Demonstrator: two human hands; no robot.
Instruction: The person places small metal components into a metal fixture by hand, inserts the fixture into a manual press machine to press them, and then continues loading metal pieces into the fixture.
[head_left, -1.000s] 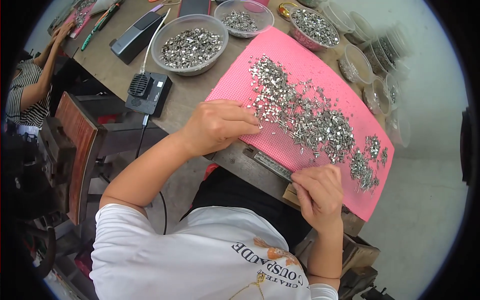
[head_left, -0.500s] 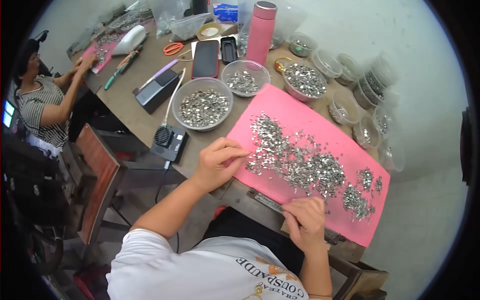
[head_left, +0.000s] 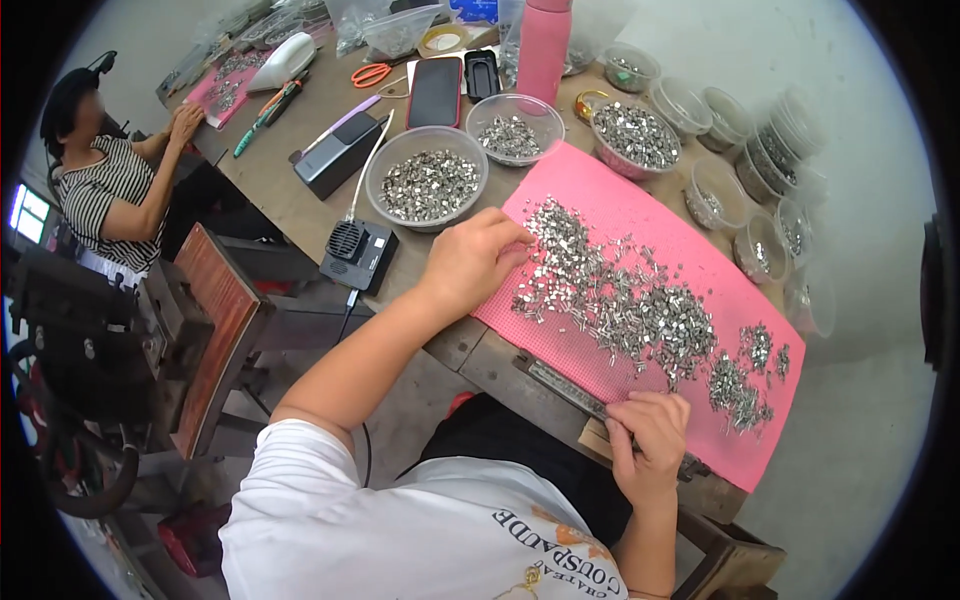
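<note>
A pink textured mat [head_left: 610, 190] lies on the workbench, with a long heap of small silvery metal pieces [head_left: 640, 310] spread across it. At the heap's far left end, my left hand [head_left: 472, 262] rests at the mat's edge with thumb and fingers pinched together. Whatever sits between those fingertips is hidden. My right hand [head_left: 652, 440] is at the mat's near edge, fingers curled down and thumb tucked in; its fingertips are out of sight. Smaller clusters of metal pieces [head_left: 738, 392] lie on the mat to the right of it.
Beyond the mat stand a tub of metal pieces [head_left: 428, 185], a smaller tub [head_left: 515, 135], a bowl [head_left: 636, 138] and a pink bottle [head_left: 543, 55]. Several plastic cups [head_left: 762, 250] line the right. A phone [head_left: 435, 92] and black device [head_left: 358, 255] lie left. A co-worker [head_left: 110, 185] sits far left.
The whole view has shifted a little. My left hand has moved farther along the mat's left edge, toward the heap's far end. My right hand has drawn slightly toward me.
</note>
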